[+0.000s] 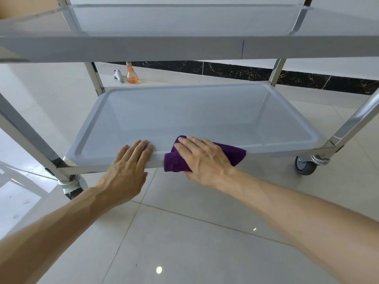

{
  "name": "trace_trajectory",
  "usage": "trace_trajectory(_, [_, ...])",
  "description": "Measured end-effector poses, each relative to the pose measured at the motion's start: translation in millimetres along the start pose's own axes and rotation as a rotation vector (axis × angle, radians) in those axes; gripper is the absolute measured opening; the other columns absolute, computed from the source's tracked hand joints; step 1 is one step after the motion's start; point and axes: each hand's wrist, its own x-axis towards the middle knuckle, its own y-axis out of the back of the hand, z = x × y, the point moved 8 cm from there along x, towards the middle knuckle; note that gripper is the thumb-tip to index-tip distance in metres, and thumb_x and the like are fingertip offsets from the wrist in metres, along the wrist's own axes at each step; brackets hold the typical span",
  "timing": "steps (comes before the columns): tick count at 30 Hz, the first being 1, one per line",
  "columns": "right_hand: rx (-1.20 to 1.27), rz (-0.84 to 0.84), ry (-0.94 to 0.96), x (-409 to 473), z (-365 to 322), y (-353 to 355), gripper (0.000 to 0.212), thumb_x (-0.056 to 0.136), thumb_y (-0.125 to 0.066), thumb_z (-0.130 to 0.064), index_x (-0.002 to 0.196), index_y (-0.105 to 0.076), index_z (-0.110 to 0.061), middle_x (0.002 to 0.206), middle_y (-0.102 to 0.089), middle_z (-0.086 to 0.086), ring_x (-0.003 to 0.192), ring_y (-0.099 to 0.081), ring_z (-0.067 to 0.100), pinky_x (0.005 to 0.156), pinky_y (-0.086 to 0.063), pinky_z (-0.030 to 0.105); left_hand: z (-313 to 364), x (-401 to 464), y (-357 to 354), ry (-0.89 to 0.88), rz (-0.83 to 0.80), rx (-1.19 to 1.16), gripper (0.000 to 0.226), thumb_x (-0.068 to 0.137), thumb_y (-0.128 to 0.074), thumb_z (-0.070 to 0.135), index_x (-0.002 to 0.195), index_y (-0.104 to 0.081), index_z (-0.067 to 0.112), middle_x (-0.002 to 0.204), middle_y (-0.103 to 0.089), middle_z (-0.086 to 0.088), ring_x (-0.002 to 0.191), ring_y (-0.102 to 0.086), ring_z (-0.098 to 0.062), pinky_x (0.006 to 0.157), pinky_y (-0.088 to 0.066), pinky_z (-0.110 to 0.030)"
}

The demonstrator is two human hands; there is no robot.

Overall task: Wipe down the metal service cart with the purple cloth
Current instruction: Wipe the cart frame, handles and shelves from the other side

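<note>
The metal service cart fills the view, with an upper shelf (pixel 143 48) near my head and a bottom shelf (pixel 184 111) low over the floor. The purple cloth (pixel 235 153) is draped over the near rim of the bottom shelf. My right hand (pixel 205 158) lies flat on top of the cloth with straight fingers, pressing it against the rim; the thumb is hidden under the edge. My left hand (pixel 129 171) rests flat on the same rim just left of the cloth, fingers straight and together.
Cart legs stand at the left (pixel 26 140) and right (pixel 352 124), with caster wheels at the lower left (pixel 71 187) and the right (pixel 305 166). An orange bottle (pixel 131 73) and a white spray head (pixel 119 75) sit on the tiled floor behind the cart, by a dark baseboard.
</note>
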Motion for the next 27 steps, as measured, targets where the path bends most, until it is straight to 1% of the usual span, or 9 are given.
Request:
trace_trajectory(3, [0.016,-0.037,-0.031,-26.1,45.2,0.3,0.081,0.086,-0.067,-0.043,0.154,-0.029,-0.019,0.163,-0.025,0.002,0.148,-0.028,0.019,0.119,-0.019,0.033,0.2,-0.6,-0.8,-0.007,0.015,-0.012,0.076,0.076,-0.079,0.01,0.14,-0.045,-0.008,0.145,-0.047,-0.026,0.134,-0.046,-0.043,0.108,-0.04,-0.059])
trace_trajectory(6, [0.022,-0.092,-0.141,-65.7,101.9,1.0,0.083,0.083,-0.071,-0.046,0.152,-0.034,-0.022,0.162,-0.028,-0.003,0.146,-0.033,0.017,0.119,-0.022,0.033,0.8,-1.2,-1.6,-0.01,0.01,-0.009,0.076,0.075,-0.08,0.013,0.14,-0.046,-0.009,0.144,-0.048,-0.027,0.133,-0.046,-0.044,0.107,-0.04,-0.059])
trace_trajectory(9, [0.012,-0.094,-0.261,-98.7,143.3,4.1,0.08,0.083,-0.072,-0.041,0.151,-0.037,-0.02,0.161,-0.031,-0.003,0.145,-0.035,0.017,0.119,-0.026,0.035,1.4,4.8,4.3,-0.01,0.017,0.015,0.069,0.077,-0.079,0.019,0.134,-0.051,-0.007,0.139,-0.052,-0.025,0.126,-0.052,-0.043,0.1,-0.046,-0.055])
trace_trajectory(11, [-0.011,-0.094,-0.283,-103.9,150.5,1.2,0.077,0.085,-0.071,-0.036,0.151,-0.037,-0.016,0.161,-0.031,0.0,0.146,-0.033,0.019,0.119,-0.024,0.035,11.6,15.5,12.6,-0.028,0.035,-0.008,0.059,0.084,-0.073,0.026,0.133,-0.053,0.0,0.142,-0.048,-0.02,0.121,-0.054,-0.042,0.094,-0.047,-0.053])
trace_trajectory(13, [-0.042,-0.096,-0.279,-99.5,146.0,-2.8,0.076,0.087,-0.068,-0.036,0.152,-0.035,-0.013,0.161,-0.03,0.003,0.148,-0.03,0.021,0.12,-0.021,0.035,35.5,31.7,13.7,-0.082,-0.012,-0.006,0.063,0.091,-0.061,0.036,0.146,-0.04,0.012,0.155,-0.031,-0.015,0.132,-0.043,-0.039,0.101,-0.041,-0.052])
trace_trajectory(15, [-0.033,-0.069,-0.264,-91.0,133.6,-2.8,0.075,0.088,-0.066,-0.036,0.152,-0.035,-0.011,0.161,-0.029,0.005,0.148,-0.029,0.022,0.12,-0.019,0.036,61.7,52.1,3.4,-0.1,-0.116,0.04,0.073,0.097,-0.047,0.045,0.156,-0.013,0.019,0.164,-0.003,-0.01,0.146,-0.02,-0.037,0.112,-0.028,-0.057])
trace_trajectory(17, [-0.01,-0.037,-0.219,-78.2,113.1,-3.2,0.074,0.09,-0.065,-0.036,0.152,-0.034,-0.01,0.161,-0.029,0.007,0.149,-0.028,0.024,0.12,-0.019,0.037,84.0,70.6,-5.2,-0.07,-0.219,0.079,0.08,0.1,-0.042,0.044,0.157,0.008,0.019,0.164,0.014,-0.006,0.15,-0.004,-0.039,0.114,-0.019,-0.066])
trace_trajectory(22, [0.009,-0.021,-0.119,-50.1,84.2,-9.1,0.073,0.092,-0.06,-0.033,0.154,-0.027,-0.013,0.164,-0.023,0.006,0.15,-0.022,0.023,0.12,-0.017,0.035,101.5,82.9,-12.7,-0.005,-0.243,0.263,0.083,0.098,-0.043,0.023,0.153,0.019,0.011,0.164,0.012,-0.01,0.146,-0.009,-0.049,0.102,-0.032,-0.07])
trace_trajectory(27, [0.033,-0.073,-0.174,-88.6,143.5,-5.2,0.078,0.087,-0.067,-0.039,0.154,-0.03,-0.022,0.163,-0.024,-0.004,0.148,-0.026,0.015,0.12,-0.017,0.031,97.2,78.4,-22.1,-0.046,-0.212,0.273,0.081,0.1,-0.037,0.017,0.15,0.025,0.009,0.163,0.018,-0.011,0.147,-0.004,-0.048,0.103,-0.028,-0.071])
